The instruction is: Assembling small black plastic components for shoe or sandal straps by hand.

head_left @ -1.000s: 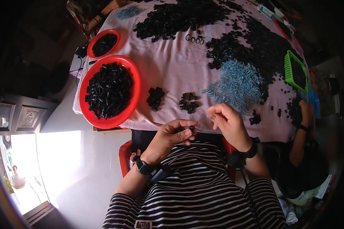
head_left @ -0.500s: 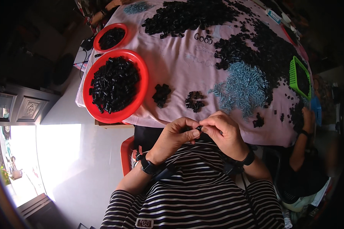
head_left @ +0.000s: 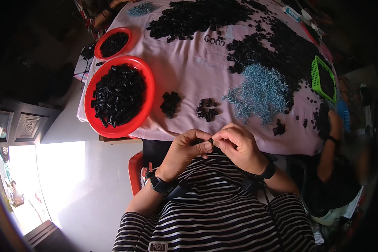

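Note:
My left hand (head_left: 186,149) and my right hand (head_left: 236,143) meet fingertip to fingertip just off the table's near edge. Between the left thumb and fingers is a small black plastic piece (head_left: 211,141), mostly covered. The right thumb and forefinger pinch together at that same piece; whatever they grip is too small and hidden to name. On the cloth beyond my hands lie a small cluster of black pieces (head_left: 207,110) and another cluster (head_left: 170,104) to its left. A heap of thin silvery-blue screw-like parts (head_left: 262,94) spreads to the right of them.
A red basin (head_left: 150,101) of black pieces stands at the table's left edge, a smaller red basin (head_left: 128,38) behind it. Black pieces (head_left: 197,19) are heaped at the back. At right are a green basket (head_left: 317,82) and a co-worker's arm (head_left: 328,145).
The view has shifted slightly, so the table and its contents appear farther left. My hands stay together in nearly the same pinch around the black piece.

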The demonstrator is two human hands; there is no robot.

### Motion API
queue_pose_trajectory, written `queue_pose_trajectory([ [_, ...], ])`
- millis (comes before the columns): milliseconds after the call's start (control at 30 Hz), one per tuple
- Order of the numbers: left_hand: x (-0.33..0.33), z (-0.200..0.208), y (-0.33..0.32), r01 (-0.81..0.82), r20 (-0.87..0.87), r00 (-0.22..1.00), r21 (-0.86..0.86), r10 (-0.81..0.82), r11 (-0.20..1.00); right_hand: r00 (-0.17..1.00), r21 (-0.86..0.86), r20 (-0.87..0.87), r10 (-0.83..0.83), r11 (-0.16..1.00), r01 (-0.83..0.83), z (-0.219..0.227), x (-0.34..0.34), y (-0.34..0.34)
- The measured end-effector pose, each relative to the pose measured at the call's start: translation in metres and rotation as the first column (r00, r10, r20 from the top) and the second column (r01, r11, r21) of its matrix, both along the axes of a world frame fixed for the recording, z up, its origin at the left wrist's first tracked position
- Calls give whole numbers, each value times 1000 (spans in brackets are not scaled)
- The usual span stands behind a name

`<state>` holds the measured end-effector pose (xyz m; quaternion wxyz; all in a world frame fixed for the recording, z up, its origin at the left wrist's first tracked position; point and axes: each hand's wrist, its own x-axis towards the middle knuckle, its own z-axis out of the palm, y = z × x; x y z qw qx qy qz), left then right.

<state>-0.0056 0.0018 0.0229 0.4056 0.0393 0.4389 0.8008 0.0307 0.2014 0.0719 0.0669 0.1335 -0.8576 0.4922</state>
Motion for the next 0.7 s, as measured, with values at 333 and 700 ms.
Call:
queue_pose_trajectory([
  [333,-2,-4,-4,-61,0,998,30,61,998,993,-36,55,104,994,-102,-1,-6,2],
  [700,-4,-4,-13,-7,-20,1000,-30,7,1000,972,487,-135,-195,841,236,-70,-29,-6],
])
